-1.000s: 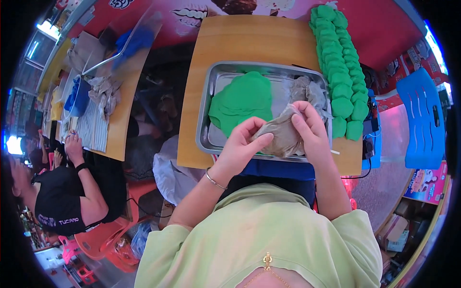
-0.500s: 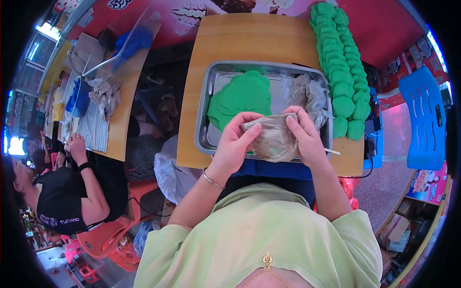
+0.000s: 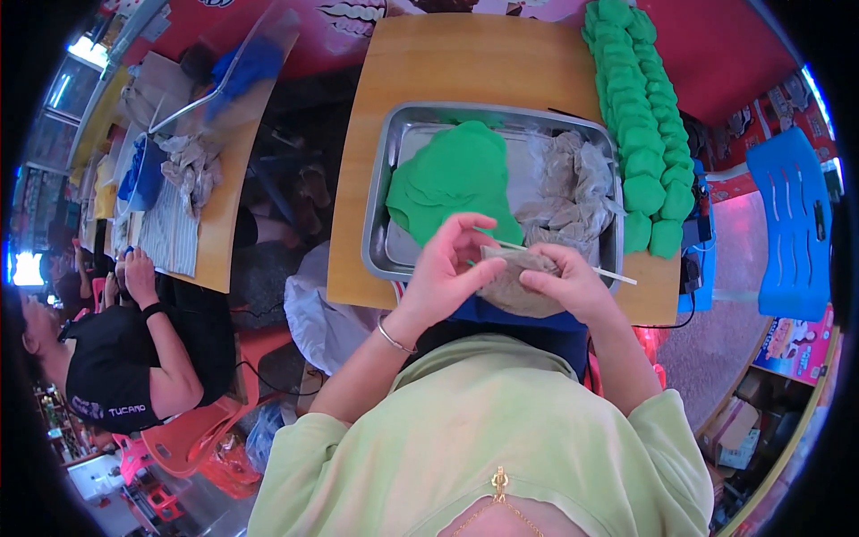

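My right hand [image 3: 573,283] pinches a crumpled piece of thin grey-brown sheer material [image 3: 523,291], held low over the front edge of a metal tray [image 3: 380,215]. At its left end, my left hand [image 3: 452,268] has its thumb against the material, with the other fingers curled and partly raised. A thin white stick [image 3: 617,276] shows beyond my right hand; whether I grip it is hidden. Inside the tray, a pile of flat green pieces [image 3: 452,179] lies on the left. More of the grey-brown sheer material [image 3: 564,192] is bunched on the tray's right side.
Two long rows of overlapping green pieces [image 3: 640,134] line the wooden table's [image 3: 465,54] right edge. A blue plastic chair [image 3: 787,224] stands at the right. Leftward, a person in black [image 3: 116,376] sits by another table bearing a blue container [image 3: 143,179] and cloths.
The sheer material is less spread out and has tilted toward me. My left fingers have loosened and lifted from its upper edge. More bunched material shows in the tray beyond my hands.
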A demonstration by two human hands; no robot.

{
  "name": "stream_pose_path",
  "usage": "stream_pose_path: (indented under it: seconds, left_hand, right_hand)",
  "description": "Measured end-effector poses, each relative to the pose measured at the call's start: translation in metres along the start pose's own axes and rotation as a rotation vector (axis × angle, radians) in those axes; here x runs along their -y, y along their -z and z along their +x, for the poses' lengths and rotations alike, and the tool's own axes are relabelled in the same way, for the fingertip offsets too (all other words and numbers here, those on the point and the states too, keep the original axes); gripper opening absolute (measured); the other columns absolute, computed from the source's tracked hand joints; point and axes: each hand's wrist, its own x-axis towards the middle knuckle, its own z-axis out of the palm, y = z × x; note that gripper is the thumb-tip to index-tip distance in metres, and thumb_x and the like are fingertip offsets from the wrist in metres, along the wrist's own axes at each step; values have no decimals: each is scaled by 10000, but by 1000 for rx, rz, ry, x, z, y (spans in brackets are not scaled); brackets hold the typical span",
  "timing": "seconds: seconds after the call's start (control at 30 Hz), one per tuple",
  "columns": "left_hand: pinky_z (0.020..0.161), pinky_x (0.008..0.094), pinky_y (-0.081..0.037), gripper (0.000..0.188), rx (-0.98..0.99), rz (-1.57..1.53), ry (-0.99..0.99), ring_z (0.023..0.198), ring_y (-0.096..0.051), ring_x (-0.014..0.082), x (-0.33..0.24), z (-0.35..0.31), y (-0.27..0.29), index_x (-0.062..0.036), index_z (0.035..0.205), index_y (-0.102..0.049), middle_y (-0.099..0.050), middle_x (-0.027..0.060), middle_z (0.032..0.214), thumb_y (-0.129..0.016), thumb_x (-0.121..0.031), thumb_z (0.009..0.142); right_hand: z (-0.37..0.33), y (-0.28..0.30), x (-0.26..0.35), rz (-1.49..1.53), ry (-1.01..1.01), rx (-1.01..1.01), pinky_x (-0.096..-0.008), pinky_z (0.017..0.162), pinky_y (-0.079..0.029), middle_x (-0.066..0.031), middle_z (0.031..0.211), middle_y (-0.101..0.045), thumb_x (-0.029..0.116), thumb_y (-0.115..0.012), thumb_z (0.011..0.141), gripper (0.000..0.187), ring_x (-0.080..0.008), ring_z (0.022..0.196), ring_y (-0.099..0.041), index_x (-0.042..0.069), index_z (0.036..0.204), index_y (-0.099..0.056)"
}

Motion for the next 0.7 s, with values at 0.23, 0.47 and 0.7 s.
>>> stream_pose_path:
  seconds: [0.23,0.47,0.7]
  left_hand:
    - [658,270,-456,231,-196,722,-216,766,-592,150,-7,11,16,-37,967,-574,-605,48,819,-685,-112,779]
    - [620,369,-443,287,-209,1262,-317,688,-550,268,8,24,1,-54,741,-542,-546,92,710,-765,-221,674]
    - [605,383,-445,270,-271,1456,-315,708,-553,273,18,39,3,-73,723,-510,-537,82,694,-742,-200,669]
  right_hand:
    - [-3,6,0,510,93,-201,-275,839,-466,-57,1057,-603,134,-590,875,305,-128,961,-580,3,1144,-532]
    - [2,9,-5,390,226,-290,-269,819,-468,-49,1015,-604,106,-645,830,314,-122,920,-580,14,1109,-536]
    - [4,5,-1,227,220,-267,-222,696,-461,-15,875,-607,112,-648,834,206,-73,796,-560,35,1006,-565]
